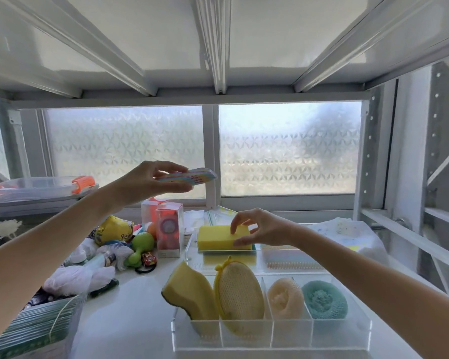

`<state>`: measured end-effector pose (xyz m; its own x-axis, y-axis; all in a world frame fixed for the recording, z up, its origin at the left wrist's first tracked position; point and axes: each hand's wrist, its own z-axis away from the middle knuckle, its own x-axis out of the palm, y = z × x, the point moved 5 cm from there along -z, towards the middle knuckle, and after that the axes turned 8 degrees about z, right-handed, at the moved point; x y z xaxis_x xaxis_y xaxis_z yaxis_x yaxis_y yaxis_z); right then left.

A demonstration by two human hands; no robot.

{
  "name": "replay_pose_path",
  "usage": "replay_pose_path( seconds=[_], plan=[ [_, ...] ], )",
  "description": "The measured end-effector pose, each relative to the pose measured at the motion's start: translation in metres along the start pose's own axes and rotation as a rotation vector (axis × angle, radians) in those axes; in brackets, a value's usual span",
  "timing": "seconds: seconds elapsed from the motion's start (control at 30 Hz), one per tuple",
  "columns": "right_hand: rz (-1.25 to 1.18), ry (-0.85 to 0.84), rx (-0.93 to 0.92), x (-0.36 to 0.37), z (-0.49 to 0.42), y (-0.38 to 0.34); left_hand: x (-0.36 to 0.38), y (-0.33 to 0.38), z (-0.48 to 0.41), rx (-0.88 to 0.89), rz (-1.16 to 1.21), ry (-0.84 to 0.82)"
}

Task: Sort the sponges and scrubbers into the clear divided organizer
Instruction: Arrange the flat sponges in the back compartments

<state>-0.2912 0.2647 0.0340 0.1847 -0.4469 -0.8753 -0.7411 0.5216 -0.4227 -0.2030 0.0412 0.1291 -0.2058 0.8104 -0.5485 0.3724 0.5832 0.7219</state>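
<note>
Your left hand [151, 181] is clamped on a striped sponge [192, 175], your right hand [257, 228] pinching the yellow sponge [218, 237] at twelve o'clock of the organizer [270, 335]; next, probably, drop each into a free slot.

White shelf [145, 301]; clear organizer [270, 335]; clutter [109, 252]
</note>
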Motion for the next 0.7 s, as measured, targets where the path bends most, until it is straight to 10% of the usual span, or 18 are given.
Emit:
replay_pose_path(
  seconds=[0.7],
  plan=[
    [-0.088,-0.121,0.098,-0.001,0.004,0.002,-0.002,-0.003,0.014,-0.003,-0.023,-0.005]
  ],
)
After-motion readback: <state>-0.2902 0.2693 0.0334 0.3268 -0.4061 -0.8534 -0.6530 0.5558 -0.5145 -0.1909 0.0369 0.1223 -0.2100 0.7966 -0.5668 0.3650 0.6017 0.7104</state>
